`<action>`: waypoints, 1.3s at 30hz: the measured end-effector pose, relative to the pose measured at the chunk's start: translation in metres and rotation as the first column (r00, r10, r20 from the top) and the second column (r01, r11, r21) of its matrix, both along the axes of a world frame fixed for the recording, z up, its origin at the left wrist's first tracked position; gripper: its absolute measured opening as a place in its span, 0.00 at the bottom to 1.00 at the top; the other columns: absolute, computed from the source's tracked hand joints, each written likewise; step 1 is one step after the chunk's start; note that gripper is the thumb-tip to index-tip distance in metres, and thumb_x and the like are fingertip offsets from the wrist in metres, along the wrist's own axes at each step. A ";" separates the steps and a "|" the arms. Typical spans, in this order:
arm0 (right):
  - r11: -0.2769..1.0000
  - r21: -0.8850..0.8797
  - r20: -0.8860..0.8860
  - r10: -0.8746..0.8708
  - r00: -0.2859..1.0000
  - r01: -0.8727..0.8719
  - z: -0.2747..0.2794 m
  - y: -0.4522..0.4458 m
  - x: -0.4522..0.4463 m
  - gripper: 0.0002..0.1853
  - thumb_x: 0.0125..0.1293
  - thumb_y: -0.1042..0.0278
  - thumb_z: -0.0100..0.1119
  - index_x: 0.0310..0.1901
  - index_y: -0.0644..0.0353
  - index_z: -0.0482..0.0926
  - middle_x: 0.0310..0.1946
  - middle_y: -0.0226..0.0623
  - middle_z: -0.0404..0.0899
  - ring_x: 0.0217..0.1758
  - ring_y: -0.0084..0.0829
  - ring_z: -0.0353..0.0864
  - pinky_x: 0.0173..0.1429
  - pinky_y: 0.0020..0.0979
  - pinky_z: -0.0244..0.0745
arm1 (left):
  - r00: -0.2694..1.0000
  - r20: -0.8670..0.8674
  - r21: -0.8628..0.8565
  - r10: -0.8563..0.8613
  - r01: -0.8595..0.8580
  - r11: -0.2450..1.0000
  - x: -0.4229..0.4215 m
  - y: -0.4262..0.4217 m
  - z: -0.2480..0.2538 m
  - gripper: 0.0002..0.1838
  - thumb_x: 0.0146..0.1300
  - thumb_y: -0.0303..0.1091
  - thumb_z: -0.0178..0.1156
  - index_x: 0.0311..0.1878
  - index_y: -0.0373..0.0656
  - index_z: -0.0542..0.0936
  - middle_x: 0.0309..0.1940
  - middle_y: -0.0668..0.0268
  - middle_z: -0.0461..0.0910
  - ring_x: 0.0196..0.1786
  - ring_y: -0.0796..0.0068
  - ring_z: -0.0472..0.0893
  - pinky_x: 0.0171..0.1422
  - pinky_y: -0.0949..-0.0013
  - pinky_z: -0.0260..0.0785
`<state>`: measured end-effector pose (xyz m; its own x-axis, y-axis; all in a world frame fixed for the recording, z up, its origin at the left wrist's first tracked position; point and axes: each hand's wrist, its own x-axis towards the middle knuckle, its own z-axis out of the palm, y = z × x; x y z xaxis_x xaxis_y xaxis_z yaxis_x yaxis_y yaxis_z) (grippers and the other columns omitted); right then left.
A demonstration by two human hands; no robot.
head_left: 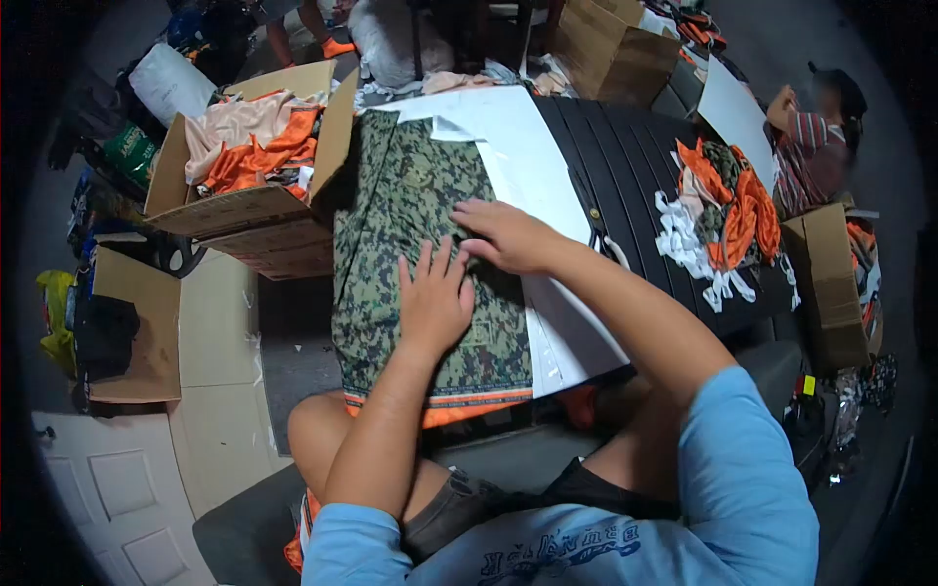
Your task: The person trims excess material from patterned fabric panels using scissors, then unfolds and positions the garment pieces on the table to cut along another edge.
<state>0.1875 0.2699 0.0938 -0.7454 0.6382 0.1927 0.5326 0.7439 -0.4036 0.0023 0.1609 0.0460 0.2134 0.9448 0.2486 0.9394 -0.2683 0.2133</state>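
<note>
A camouflage-print cloth (420, 195) with an orange and dark striped edge lies spread in front of me, partly over a white board (523, 156). My left hand (433, 298) rests flat on the middle of the cloth, fingers spread and pointing away from me. Just beyond it, to the right, my right hand (508, 236) lies on the cloth with its fingers stretched to the left. The two hands nearly meet; whether they touch I cannot tell. Neither holds anything. Scissors (598, 220) lie on the black slatted surface right of the board.
At left stands an open cardboard box (244, 210) of orange and pale cloth. A pile of orange, white and camouflage scraps (728, 210) lies at right. More boxes stand at back right (611, 49) and far right (831, 283). Another person (816, 146) is at right.
</note>
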 end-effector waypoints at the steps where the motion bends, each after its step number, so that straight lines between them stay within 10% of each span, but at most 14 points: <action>1: 1.000 -0.011 0.104 -0.016 0.994 0.017 -0.014 0.022 -0.018 0.31 0.76 0.52 0.56 0.73 0.62 0.70 0.77 0.45 0.68 0.76 0.49 0.71 0.77 0.45 0.64 | 1.000 -0.014 -0.042 0.013 -0.013 0.999 -0.001 0.003 0.002 0.28 0.70 0.42 0.57 0.72 0.49 0.76 0.78 0.61 0.68 0.79 0.49 0.65 0.82 0.34 0.50; 4: 0.993 0.038 0.128 -0.117 0.985 0.113 -0.038 0.097 -0.045 0.30 0.76 0.46 0.53 0.70 0.60 0.74 0.77 0.45 0.67 0.77 0.48 0.68 0.76 0.57 0.61 | 1.000 0.023 0.051 0.008 -0.009 0.999 0.000 0.007 0.001 0.28 0.69 0.43 0.58 0.71 0.49 0.76 0.77 0.61 0.69 0.79 0.49 0.65 0.82 0.34 0.49; 8: 0.651 -0.043 0.341 -0.703 0.624 0.758 -0.048 0.189 -0.018 0.30 0.73 0.47 0.53 0.71 0.54 0.73 0.76 0.43 0.68 0.77 0.50 0.68 0.75 0.68 0.59 | 0.996 0.084 0.083 0.023 -0.030 0.996 -0.006 0.014 -0.002 0.28 0.69 0.44 0.58 0.71 0.49 0.76 0.77 0.60 0.69 0.79 0.50 0.65 0.82 0.33 0.49; 13: 0.745 0.147 0.268 -0.664 0.699 0.651 -0.003 0.110 0.087 0.23 0.73 0.57 0.58 0.62 0.62 0.81 0.62 0.45 0.82 0.60 0.48 0.83 0.63 0.41 0.77 | 0.994 0.103 -0.008 0.027 -0.026 1.000 -0.001 0.016 0.000 0.30 0.70 0.46 0.57 0.74 0.50 0.74 0.80 0.61 0.66 0.81 0.51 0.62 0.82 0.31 0.46; 15: 0.621 -0.041 0.552 -0.639 0.536 0.783 0.053 0.033 0.089 0.21 0.72 0.59 0.60 0.59 0.64 0.82 0.55 0.45 0.85 0.53 0.46 0.86 0.59 0.40 0.80 | 0.994 0.097 -0.001 0.043 -0.043 0.999 0.000 0.021 -0.003 0.31 0.71 0.48 0.57 0.75 0.50 0.73 0.80 0.60 0.65 0.82 0.50 0.61 0.82 0.30 0.44; 22: 0.640 0.068 0.353 -0.733 0.582 0.765 0.016 -0.102 0.137 0.21 0.70 0.55 0.64 0.56 0.62 0.84 0.40 0.44 0.88 0.42 0.44 0.87 0.50 0.42 0.82 | 1.000 -0.010 -0.039 0.024 -0.024 0.999 0.005 0.009 -0.004 0.35 0.70 0.54 0.58 0.78 0.53 0.71 0.82 0.60 0.62 0.83 0.50 0.58 0.82 0.28 0.41; 27: 0.538 0.088 0.573 -0.715 0.399 0.838 0.029 -0.091 0.118 0.19 0.68 0.57 0.64 0.52 0.62 0.83 0.36 0.44 0.88 0.39 0.45 0.87 0.49 0.41 0.81 | 0.994 0.038 0.038 -0.102 0.100 0.994 0.005 0.004 -0.004 0.37 0.67 0.60 0.58 0.77 0.56 0.72 0.81 0.60 0.62 0.82 0.48 0.59 0.82 0.27 0.41; 34: 0.392 -0.184 0.537 -0.728 0.426 0.902 0.031 -0.093 0.144 0.13 0.64 0.58 0.64 0.42 0.58 0.83 0.28 0.36 0.84 0.29 0.34 0.82 0.40 0.29 0.76 | 0.993 0.014 -0.136 -0.115 0.116 0.984 0.010 0.002 0.010 0.39 0.66 0.62 0.59 0.78 0.57 0.71 0.82 0.60 0.61 0.83 0.51 0.58 0.82 0.25 0.40; 36: 0.116 -0.838 0.216 -0.827 0.519 0.533 0.030 -0.115 0.155 0.10 0.72 0.58 0.60 0.39 0.55 0.80 0.30 0.37 0.85 0.24 0.24 0.76 0.28 0.24 0.69 | 0.996 -0.001 -0.165 -0.093 0.092 0.982 0.010 0.003 0.011 0.40 0.65 0.62 0.59 0.78 0.57 0.71 0.82 0.61 0.61 0.83 0.52 0.57 0.81 0.24 0.40; 39: 0.049 -0.997 -0.077 -0.843 0.532 -0.066 0.034 -0.184 0.139 0.09 0.68 0.68 0.67 0.45 0.59 0.79 0.33 0.38 0.86 0.27 0.24 0.79 0.32 0.22 0.74 | 0.996 -0.009 -0.180 -0.087 0.084 0.980 0.008 0.008 0.015 0.40 0.65 0.63 0.59 0.78 0.57 0.70 0.82 0.61 0.61 0.83 0.52 0.58 0.81 0.23 0.39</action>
